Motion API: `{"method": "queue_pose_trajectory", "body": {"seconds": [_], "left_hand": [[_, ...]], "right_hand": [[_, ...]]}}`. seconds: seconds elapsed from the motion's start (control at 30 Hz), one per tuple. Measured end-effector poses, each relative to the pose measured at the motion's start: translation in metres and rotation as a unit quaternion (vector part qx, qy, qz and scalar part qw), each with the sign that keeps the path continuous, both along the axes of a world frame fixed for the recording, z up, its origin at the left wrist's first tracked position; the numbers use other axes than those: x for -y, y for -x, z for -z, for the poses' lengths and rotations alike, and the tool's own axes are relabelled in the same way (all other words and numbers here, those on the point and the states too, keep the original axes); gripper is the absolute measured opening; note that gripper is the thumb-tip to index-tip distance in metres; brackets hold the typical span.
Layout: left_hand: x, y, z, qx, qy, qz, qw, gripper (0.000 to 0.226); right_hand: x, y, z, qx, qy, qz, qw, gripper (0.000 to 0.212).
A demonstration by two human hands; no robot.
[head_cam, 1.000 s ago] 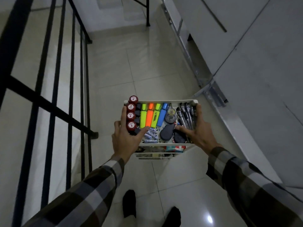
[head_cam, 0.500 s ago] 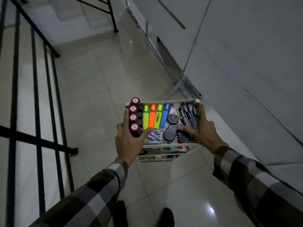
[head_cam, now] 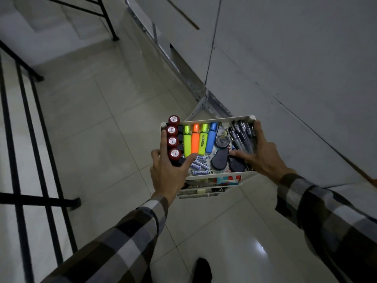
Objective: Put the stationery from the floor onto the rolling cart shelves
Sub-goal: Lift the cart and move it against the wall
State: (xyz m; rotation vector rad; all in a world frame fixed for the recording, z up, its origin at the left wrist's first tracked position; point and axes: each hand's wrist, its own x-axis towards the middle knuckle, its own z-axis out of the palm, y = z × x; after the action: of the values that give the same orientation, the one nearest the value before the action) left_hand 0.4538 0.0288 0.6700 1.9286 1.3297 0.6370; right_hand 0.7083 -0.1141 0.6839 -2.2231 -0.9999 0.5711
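A small white rolling cart (head_cam: 206,120) stands on the tiled floor, seen from above. Its top shelf holds red-capped stamps (head_cam: 173,141), several highlighters (head_cam: 196,139), a tape dispenser (head_cam: 222,138), black pens (head_cam: 242,135), small batteries (head_cam: 199,165) and two black correction tapes (head_cam: 220,159). Lower shelves (head_cam: 208,188) show more items below the front edge. My left hand (head_cam: 168,170) grips the cart's left side, thumb over the shelf. My right hand (head_cam: 260,154) grips the right side, thumb by the correction tapes.
A black metal railing (head_cam: 30,160) runs along the left. A grey wall (head_cam: 295,68) with a metal track at its base lies to the right. Glossy tiled floor (head_cam: 102,119) stretches ahead. My dark foot (head_cam: 202,270) is at the bottom.
The view has swung right, the railing sliding left and the wall growing. Both hands keep the same hold on the cart.
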Motion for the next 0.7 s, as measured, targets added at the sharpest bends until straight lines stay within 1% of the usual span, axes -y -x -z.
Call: {"method": "queue_pose_trajectory", "body": {"seconds": [0.13,0.23,0.43,0.7], "left_hand": [[0.013,-0.023,0.001,-0.012,-0.004,-0.005,1.0,0.116],[0.022,-0.038,0.001,-0.018,0.003,-0.011,1.0,0.116],[0.034,-0.057,0.001,-0.023,0.008,-0.011,1.0,0.116],[0.021,-0.044,0.002,-0.017,0.003,-0.005,1.0,0.114]], "right_hand": [[0.013,-0.024,-0.001,0.005,-0.003,0.001,1.0,0.126],[0.021,-0.039,0.0,0.017,0.01,-0.001,1.0,0.128],[0.03,-0.061,0.005,0.032,0.004,0.0,0.999,0.128],[0.022,-0.045,0.003,0.016,-0.01,0.018,1.0,0.129]]}}
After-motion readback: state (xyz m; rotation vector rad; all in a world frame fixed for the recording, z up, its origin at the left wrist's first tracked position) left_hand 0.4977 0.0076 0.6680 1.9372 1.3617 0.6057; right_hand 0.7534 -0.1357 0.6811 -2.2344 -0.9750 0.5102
